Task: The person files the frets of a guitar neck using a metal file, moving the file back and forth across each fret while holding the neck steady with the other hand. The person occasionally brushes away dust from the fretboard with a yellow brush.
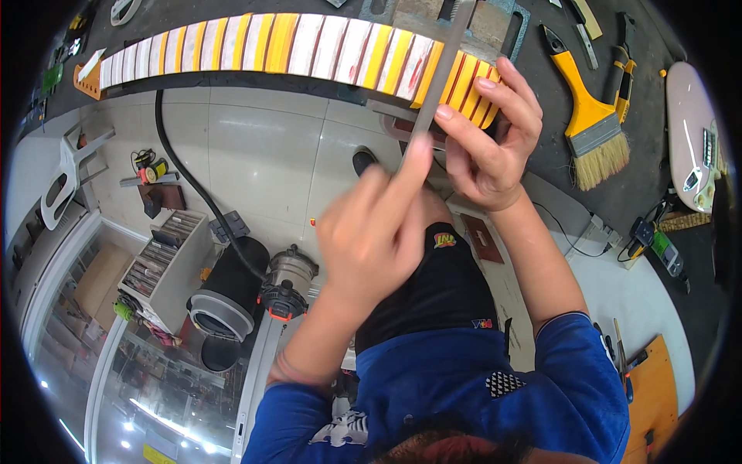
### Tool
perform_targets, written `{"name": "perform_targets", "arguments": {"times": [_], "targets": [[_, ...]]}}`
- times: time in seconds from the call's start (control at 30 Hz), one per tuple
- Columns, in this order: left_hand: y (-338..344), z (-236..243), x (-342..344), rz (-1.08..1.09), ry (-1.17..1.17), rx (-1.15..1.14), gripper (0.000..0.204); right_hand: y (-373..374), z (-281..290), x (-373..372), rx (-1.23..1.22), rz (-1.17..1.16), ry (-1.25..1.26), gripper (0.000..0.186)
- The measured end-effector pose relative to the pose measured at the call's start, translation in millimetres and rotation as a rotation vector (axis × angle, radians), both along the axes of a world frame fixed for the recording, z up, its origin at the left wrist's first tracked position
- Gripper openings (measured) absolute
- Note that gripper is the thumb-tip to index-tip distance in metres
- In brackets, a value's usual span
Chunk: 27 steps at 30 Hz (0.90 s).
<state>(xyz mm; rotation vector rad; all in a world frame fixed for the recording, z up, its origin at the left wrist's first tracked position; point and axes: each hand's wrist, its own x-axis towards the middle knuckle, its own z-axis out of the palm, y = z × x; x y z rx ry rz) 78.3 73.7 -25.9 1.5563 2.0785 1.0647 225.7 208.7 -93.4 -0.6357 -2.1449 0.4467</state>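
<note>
A guitar neck (305, 48) lies across the top of the view, its fretboard covered by strips of white and yellow tape between the frets. A long, narrow metal file (442, 81) crosses the neck near its right end. My left hand (371, 224), blurred by motion, is closed round the near end of the file, with its index finger stretched along it. My right hand (495, 143) curls at the right end of the neck. One fingertip there touches the file's edge, and the others rest on the yellow-taped end.
Right of the neck, a wide yellow-handled brush (591, 116) lies on the dark bench (533, 147). A pale pink guitar body (692, 131) stands farther right. Below the bench are a shop vacuum (290, 278), a black hose (182, 166), a black bin (232, 290) and a white stool (66, 174).
</note>
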Motion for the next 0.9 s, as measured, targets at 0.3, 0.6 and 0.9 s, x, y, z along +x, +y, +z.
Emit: {"name": "perform_targets", "arguments": {"times": [0.3,0.6,0.9], "targets": [[-92.0,1.9,3.5,-0.033,-0.119,-0.081,0.056,0.3,0.1,5.5,0.004,-0.007,-0.030,0.064],[-3.4,-4.9,-0.6,-0.019,-0.258,0.070,0.052,1.3,-7.0,1.1,0.026,-0.027,0.044,0.059],[-9.7,-4.2,-2.4,-0.028,-0.241,0.056,0.052,0.4,-3.2,-1.4,0.026,-0.014,0.000,0.061]]}}
